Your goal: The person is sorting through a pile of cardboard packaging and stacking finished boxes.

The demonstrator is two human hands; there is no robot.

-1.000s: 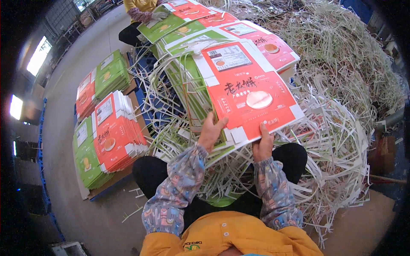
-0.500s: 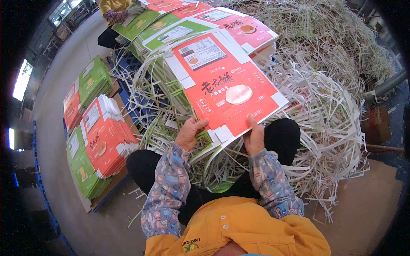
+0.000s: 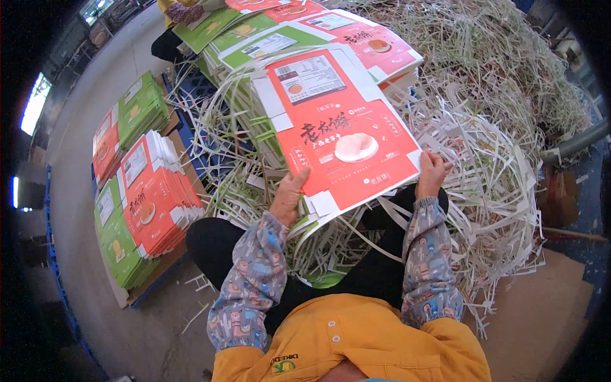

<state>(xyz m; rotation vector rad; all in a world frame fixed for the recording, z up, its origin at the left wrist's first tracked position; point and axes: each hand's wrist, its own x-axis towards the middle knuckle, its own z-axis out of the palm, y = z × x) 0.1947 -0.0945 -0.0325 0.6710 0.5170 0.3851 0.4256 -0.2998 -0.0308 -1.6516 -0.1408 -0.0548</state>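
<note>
A red carton blank [image 3: 347,169], printed with a pale round cake, lies centrally before the wearer, its near edge reaching toward the knees [image 3: 210,242]. I see the left hand [image 3: 289,198] at its near left corner, closed over the edge with the thumb lying on the printed face; the fingers are hidden beneath. The right hand [image 3: 433,172] is partly curled at the near right corner; I cannot tell whether it pinches the blank there or only touches it.

Compared with half a second ago, the right hand has left the near edge, where its thumb lay on top, and has moved rightward to the corner. The left hand keeps its place, and I note no clear change in the blank's position on the pile.

Farther off, I see a green blank [image 3: 273,46] and, to its right, another red blank [image 3: 375,54]. At far left, a co-worker's sleeve [image 3: 184,13] is now cut closer by the upper border. On the left stand stacks of red blanks [image 3: 156,204] and green blanks [image 3: 118,245]. Loose paper strips [image 3: 490,216] lie heaped on the right, with brown cardboard [image 3: 534,305] on the floor nearer.
</note>
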